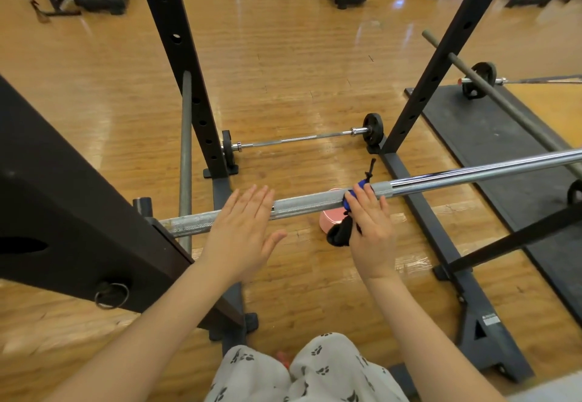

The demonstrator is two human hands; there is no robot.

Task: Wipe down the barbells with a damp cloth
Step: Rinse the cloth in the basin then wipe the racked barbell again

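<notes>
A long silver barbell lies across the rack in front of me, running from lower left to upper right. My left hand is flat with straight fingers, hovering over or lightly touching the knurled part of the bar. My right hand presses a blue and black cloth against the bar, with straight fingers laid over it. A dark end of the cloth hangs below the bar. A second, smaller barbell with small black plates rests on the floor beyond.
Black rack uprights stand left and right, with base rails on the wooden floor. A pink round container sits on the floor under the bar. A black mat with another barbell lies at the right.
</notes>
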